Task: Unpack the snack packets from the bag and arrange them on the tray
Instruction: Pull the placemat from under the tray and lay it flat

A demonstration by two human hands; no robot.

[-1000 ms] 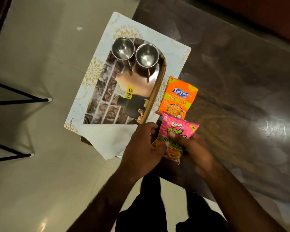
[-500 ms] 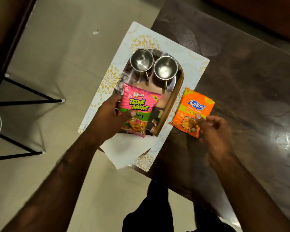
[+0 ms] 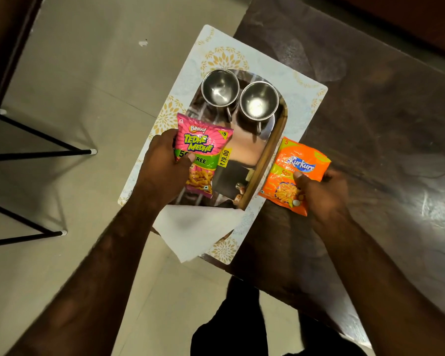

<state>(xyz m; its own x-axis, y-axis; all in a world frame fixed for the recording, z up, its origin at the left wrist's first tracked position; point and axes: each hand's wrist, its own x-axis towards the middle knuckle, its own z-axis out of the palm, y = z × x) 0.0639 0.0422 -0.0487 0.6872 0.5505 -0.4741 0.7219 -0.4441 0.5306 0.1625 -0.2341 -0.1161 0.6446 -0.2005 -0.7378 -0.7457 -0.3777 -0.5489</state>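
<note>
My left hand [image 3: 162, 170] grips a pink Bingo Tedhe Medhe packet [image 3: 203, 150] by its left side, thumb on its front, over the left part of the shiny tray [image 3: 265, 160]. The tray has a wooden right rim and a yellow price sticker. My right hand [image 3: 321, 194] holds an orange Kurkure packet [image 3: 293, 170] just right of the tray's rim, above the dark table. I see no bag in view.
Two steel cups [image 3: 220, 87] [image 3: 258, 100] stand at the tray's far end. The tray lies on a white floral placemat [image 3: 303, 98] that overhangs the dark table's [image 3: 383, 119] left edge. White paper [image 3: 193, 232] lies under the near end. Black stand legs [image 3: 36, 152] cross the floor at left.
My left hand carried the pink packet from the table's near edge onto the tray's left part. My right hand reached the orange packet, closed on it and lifted its near end.
</note>
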